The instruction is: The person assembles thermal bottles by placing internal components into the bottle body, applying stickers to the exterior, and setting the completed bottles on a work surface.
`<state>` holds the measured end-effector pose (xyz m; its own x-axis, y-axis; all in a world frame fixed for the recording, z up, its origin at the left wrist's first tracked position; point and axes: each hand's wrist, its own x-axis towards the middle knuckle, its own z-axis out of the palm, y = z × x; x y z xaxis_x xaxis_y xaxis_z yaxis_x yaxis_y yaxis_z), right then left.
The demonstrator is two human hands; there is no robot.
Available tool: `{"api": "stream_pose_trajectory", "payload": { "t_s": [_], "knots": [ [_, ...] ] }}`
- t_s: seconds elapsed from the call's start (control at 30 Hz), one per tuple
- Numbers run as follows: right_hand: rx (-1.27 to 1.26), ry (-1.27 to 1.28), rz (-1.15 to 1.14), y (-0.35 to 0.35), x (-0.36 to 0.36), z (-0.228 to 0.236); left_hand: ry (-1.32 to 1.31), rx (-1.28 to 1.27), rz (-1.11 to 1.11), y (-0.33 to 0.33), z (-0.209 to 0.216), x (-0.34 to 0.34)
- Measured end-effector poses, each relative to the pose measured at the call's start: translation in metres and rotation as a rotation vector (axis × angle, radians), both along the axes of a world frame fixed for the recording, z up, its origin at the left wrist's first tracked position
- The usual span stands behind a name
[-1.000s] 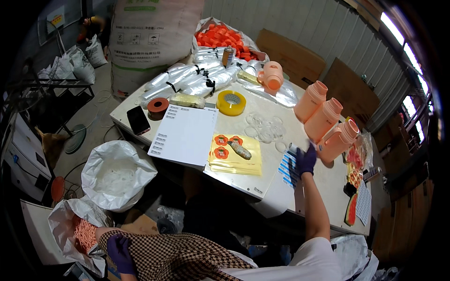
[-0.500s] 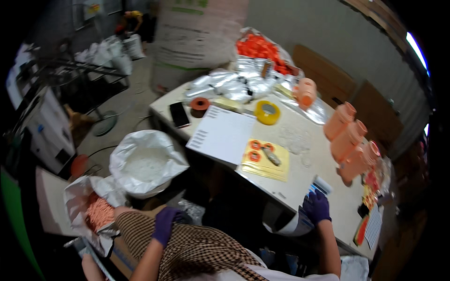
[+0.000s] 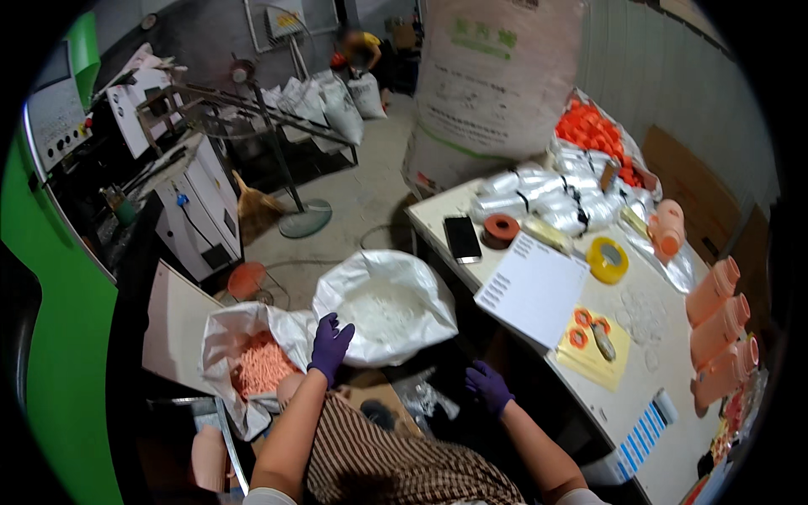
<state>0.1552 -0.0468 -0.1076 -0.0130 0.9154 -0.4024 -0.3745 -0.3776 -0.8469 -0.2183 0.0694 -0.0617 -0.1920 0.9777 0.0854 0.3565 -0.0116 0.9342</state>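
Both of my hands wear purple gloves. Held over the near left rim of a white sack (image 3: 421, 337) of clear pieces, my left hand (image 3: 332, 347) has its fingers apart and nothing in them. My right hand (image 3: 490, 387) hangs in the gap between that sack and the white table (image 3: 471, 290), fingers apart and holding nothing. Left of my left hand, a second white sack (image 3: 220, 337) contains salmon-pink plastic pieces (image 3: 261, 368). On the table's near right part lies a strip of blue-and-white labels (image 3: 644, 433), its lower end over the edge.
On the table lie a phone (image 3: 462, 239), a white sheet (image 3: 534, 288), yellow tape (image 3: 607, 260), yellow paper (image 3: 619, 370) and several salmon-pink bottles (image 3: 715, 332). A large upright sack (image 3: 497, 93) stands behind. Green machinery (image 3: 59, 337) is at left; another person (image 3: 362, 52) bends far back.
My right hand has left the blue-and-white label strip and moved left, off the table. My left hand has risen from my lap to the clear-piece sack. The view has swung left.
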Motion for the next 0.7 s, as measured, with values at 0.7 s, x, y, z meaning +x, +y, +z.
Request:
{"api": "stream_pose_trajectory", "payload": {
  "t_s": [0.7],
  "knots": [
    [0.438,-1.265,0.323,0.183,-0.101,-0.128,-0.632,-0.204,0.187,0.075,-0.142,-0.031]
  ]
}}
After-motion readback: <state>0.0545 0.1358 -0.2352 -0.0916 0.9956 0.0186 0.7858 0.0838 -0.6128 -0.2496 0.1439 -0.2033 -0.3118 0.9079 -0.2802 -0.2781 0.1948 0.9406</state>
